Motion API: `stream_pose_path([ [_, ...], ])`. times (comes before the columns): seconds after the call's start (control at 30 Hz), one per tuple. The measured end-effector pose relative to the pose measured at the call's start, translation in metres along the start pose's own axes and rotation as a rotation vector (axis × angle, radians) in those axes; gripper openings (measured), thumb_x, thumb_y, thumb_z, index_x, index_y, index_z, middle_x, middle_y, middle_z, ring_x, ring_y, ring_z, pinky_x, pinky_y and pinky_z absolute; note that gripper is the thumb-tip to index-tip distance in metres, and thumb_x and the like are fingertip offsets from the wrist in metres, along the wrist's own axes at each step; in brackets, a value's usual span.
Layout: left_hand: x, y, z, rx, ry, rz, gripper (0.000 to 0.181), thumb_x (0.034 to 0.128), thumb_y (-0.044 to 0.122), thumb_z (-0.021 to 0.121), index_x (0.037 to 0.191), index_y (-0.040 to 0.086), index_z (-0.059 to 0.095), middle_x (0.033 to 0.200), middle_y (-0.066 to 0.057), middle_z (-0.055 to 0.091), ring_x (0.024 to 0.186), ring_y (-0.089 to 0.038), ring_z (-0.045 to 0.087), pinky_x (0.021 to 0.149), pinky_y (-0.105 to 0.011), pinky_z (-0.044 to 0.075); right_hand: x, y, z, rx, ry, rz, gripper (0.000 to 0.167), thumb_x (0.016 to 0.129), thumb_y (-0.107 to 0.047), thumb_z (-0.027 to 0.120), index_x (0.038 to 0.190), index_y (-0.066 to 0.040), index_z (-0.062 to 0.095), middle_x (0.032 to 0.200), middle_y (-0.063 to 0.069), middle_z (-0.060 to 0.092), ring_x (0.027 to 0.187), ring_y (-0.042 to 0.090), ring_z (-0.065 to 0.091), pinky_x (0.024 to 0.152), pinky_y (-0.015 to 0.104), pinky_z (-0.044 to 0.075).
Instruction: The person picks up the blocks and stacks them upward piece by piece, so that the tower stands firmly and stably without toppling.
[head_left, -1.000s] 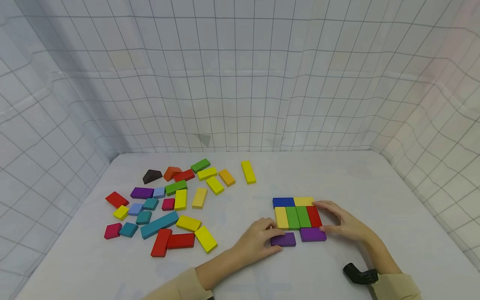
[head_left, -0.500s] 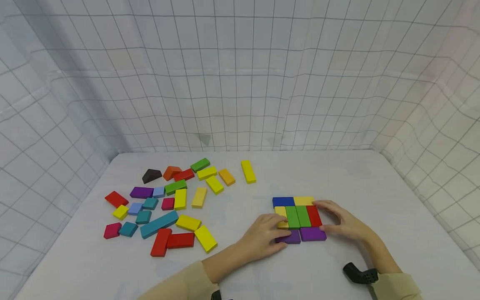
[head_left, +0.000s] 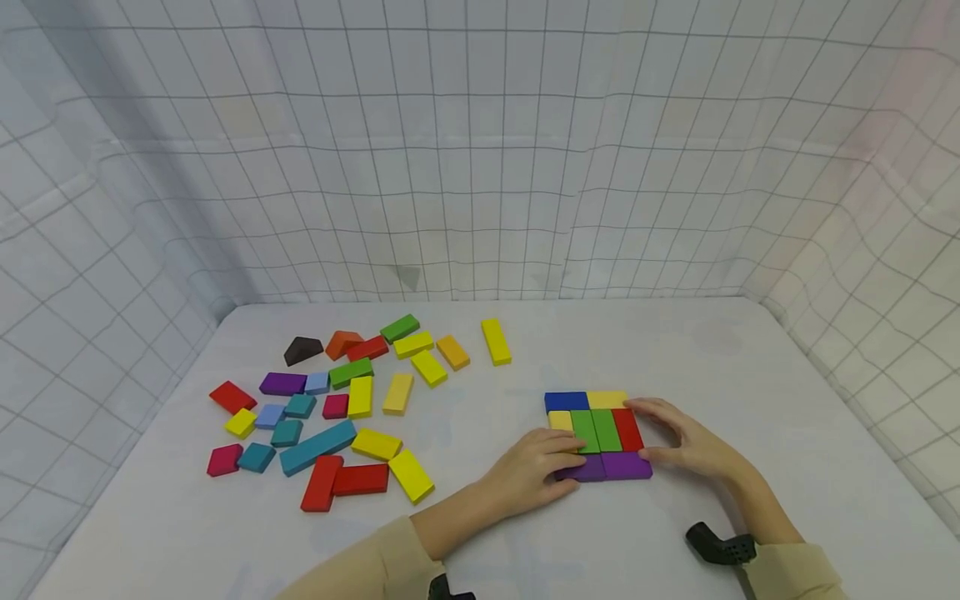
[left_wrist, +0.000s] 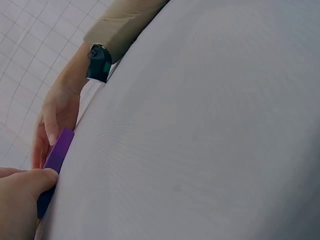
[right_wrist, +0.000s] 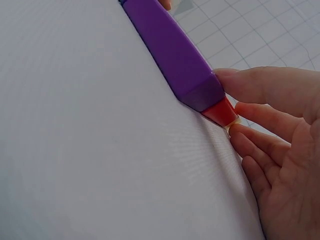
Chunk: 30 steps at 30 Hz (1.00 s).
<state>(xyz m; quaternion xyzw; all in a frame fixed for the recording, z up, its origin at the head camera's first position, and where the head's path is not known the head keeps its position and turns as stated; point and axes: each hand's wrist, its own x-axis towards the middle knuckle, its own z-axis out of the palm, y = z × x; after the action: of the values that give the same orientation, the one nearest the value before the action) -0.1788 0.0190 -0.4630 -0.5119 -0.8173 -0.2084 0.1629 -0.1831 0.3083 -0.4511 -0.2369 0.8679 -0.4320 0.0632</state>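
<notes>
A flat rectangle of wooden blocks lies right of centre in the head view. Its back edge is a blue block (head_left: 566, 402) and a pale yellow block (head_left: 606, 400). Behind the front edge stand another pale yellow block (head_left: 559, 420), two green blocks (head_left: 584, 427) and a red block (head_left: 627, 428). Two purple blocks form the front, the left one (head_left: 592, 472) against the right one (head_left: 627, 466). My left hand (head_left: 528, 473) pinches the left purple block, thumb in front, fingers over its top. My right hand (head_left: 693, 446) rests along the right side, thumb touching the right purple block's corner.
Several loose blocks lie scattered on the left, among them a long teal block (head_left: 318, 447), a red block (head_left: 362, 479) and a dark brown block (head_left: 303, 350). A lone yellow block (head_left: 496, 342) lies behind centre. A gridded white curtain (head_left: 495, 167) surrounds the white table.
My left hand has slid the left purple block right and slightly away, closing the gap to the right purple block. The right hand has stayed in place.
</notes>
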Motion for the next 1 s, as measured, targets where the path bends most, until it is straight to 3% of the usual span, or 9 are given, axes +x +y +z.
stream_pose_path([
  [0.3,0.0004,-0.0004,-0.0001,-0.015,-0.029,-0.013,0.028,0.0839,0.029,0.066,0.107,0.015,0.069,0.119,0.001,0.061,0.116,-0.015,0.051,0.101,-0.027,0.035,0.0004,0.0001,-0.0005,0.002,-0.004,-0.003,0.062,0.079,-0.016,0.069,0.135,-0.007,0.042,0.139,0.019,0.034,0.121,-0.009,0.025,0.096,0.067,0.019],
  [0.83,-0.0001,-0.0005,-0.0011,-0.007,-0.012,-0.004,0.029,0.0831,0.029,0.067,0.108,0.014,0.068,0.12,0.0,0.06,0.115,-0.015,0.05,0.101,-0.027,0.035,0.0009,0.0023,-0.001,0.017,-0.009,-0.016,0.062,0.079,-0.016,0.069,0.135,-0.008,0.042,0.139,0.018,0.034,0.121,-0.01,0.025,0.097,0.067,0.019],
  [1.0,-0.0054,-0.0027,-0.0083,-0.078,0.038,-0.063,0.035,0.0804,0.031,0.07,0.111,0.013,0.066,0.123,-0.001,0.058,0.116,-0.015,0.049,0.102,-0.027,0.035,0.0005,0.0021,-0.0005,0.009,-0.004,-0.01,0.061,0.079,-0.017,0.069,0.134,-0.01,0.043,0.139,0.016,0.035,0.121,-0.01,0.025,0.097,0.067,0.02],
])
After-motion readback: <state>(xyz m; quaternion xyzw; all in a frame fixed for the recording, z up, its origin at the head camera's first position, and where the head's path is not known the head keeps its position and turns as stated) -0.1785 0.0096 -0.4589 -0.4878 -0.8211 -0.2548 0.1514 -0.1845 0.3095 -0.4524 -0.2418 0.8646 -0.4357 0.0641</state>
